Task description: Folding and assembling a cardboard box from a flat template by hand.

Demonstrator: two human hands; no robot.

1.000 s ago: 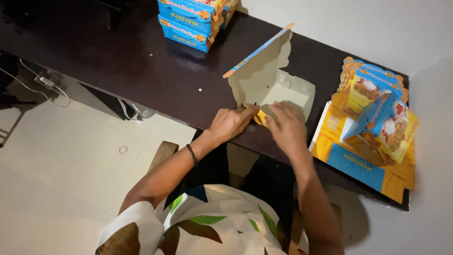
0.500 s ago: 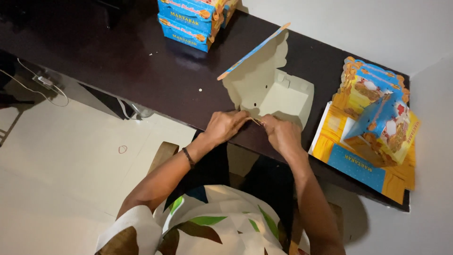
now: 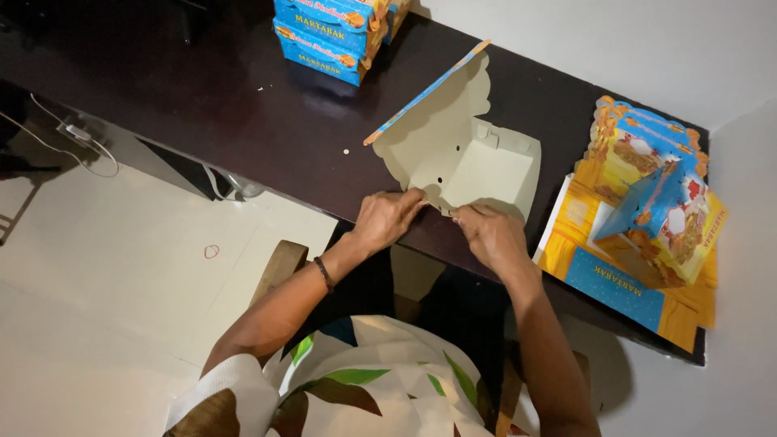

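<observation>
I see a long dark worktop [image 3: 202, 105] running slantwise across the view, with a pale tiled floor [image 3: 105, 307] below its near edge. At the right end of the worktop lies a spread of flat printed box blanks [image 3: 623, 283], yellow and blue, with a half-raised printed box [image 3: 664, 214] resting on top of them. At the far edge, toward the left, stands a stack of folded blue boxes [image 3: 332, 32].

Near the middle of the near edge sits the half-folded carton [image 3: 477, 162], its plain inner side up, its lid flap standing tilted toward the far edge and its tray walls partly raised. My left hand [image 3: 388, 218] pinches the carton's near flap between thumb and fingers, right at the worktop's near edge. My right hand [image 3: 490, 235] is just beside it, fingers curled down on the carton's near wall; I grasp the same edge there, though the fingertips themselves are hidden. A dark band [image 3: 324, 273] circles my left wrist.
</observation>
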